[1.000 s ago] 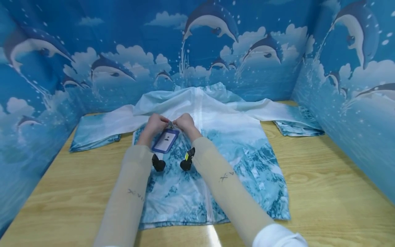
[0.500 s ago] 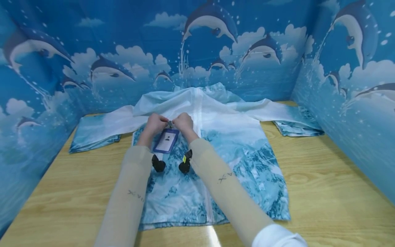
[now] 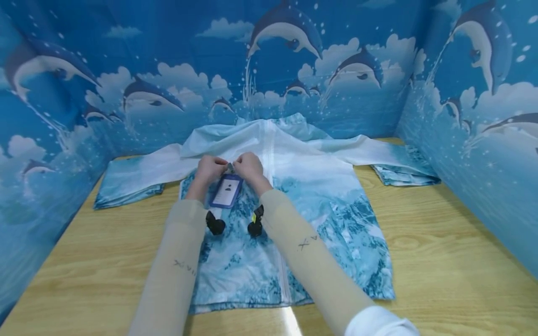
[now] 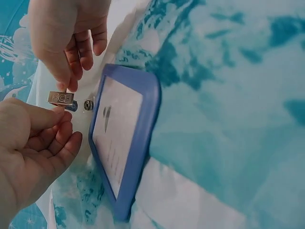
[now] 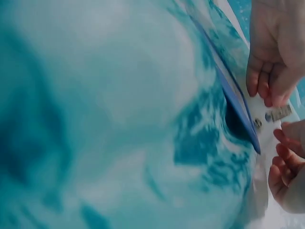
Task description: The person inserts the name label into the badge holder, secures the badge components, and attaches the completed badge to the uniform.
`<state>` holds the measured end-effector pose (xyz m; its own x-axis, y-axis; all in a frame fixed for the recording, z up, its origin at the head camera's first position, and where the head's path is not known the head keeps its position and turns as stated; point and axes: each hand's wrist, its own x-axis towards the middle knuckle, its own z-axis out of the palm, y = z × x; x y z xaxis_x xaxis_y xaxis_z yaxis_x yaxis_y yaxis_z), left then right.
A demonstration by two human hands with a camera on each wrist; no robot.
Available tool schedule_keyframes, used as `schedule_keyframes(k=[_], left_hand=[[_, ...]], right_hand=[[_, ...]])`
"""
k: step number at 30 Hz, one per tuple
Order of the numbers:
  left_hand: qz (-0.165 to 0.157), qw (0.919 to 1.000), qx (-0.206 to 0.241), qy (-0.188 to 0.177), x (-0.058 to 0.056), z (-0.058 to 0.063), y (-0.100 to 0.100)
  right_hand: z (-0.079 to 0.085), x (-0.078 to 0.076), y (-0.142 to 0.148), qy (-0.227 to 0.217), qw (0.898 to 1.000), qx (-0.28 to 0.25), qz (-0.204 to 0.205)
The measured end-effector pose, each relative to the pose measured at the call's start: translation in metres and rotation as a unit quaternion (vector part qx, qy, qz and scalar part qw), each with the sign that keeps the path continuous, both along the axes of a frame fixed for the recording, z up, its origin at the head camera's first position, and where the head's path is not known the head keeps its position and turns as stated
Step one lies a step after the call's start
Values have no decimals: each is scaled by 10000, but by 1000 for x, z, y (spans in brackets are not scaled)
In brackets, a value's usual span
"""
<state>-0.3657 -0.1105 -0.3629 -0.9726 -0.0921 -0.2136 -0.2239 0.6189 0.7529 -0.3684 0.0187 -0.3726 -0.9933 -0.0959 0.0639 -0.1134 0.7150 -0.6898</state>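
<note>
An ID badge point(image 3: 227, 192) in a blue frame hangs over the left front of a blue-and-white jacket point(image 3: 336, 214). At its top is a small metal clip point(image 4: 62, 98). My left hand point(image 3: 210, 168) pinches this clip from the left, thumb and forefinger on it. From the other side my right hand point(image 3: 249, 166) brings its fingertips together at the clip's opposite end. Both hands' other fingers point(image 4: 59, 138) are loosely curled. In the right wrist view the badge point(image 5: 233, 98) is seen edge-on, with the clip point(image 5: 280, 113) between the two hands.
The jacket lies spread on a wooden table point(image 3: 445, 242), its sleeves point(image 3: 130, 179) out to both sides with the ends folded. Curtains point(image 3: 185, 42) printed with dolphins enclose the back and sides. A black wrist camera point(image 3: 215, 224) sits below each hand.
Both hands have shifted slightly left, still at the clip. The badge has swung a little more upright. The jacket lies as before.
</note>
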Motion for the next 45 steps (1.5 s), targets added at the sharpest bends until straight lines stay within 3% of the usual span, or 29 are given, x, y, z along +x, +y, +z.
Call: schedule_keyframes(k=[5,11,28,38,45], left_hand=[[75,9998,185,-57,1,1,-2],[274,9991,315,-117,2,4,-1],[350,9981,506,-77,-2,-1,2],[-170,9994,-6,291,1,-1,1],[-268,9991,-214,235,1,3,2]], right_hand=[[-2,-1,5,117,9990,-279,326],[-2,-2,4,-43,9989,-304,367],[-4,-3,4,-310,9980,-377,405],[-3,-3,4,-488,9960,-704,252],[3,-3,2,-659,9948,-774,-49]])
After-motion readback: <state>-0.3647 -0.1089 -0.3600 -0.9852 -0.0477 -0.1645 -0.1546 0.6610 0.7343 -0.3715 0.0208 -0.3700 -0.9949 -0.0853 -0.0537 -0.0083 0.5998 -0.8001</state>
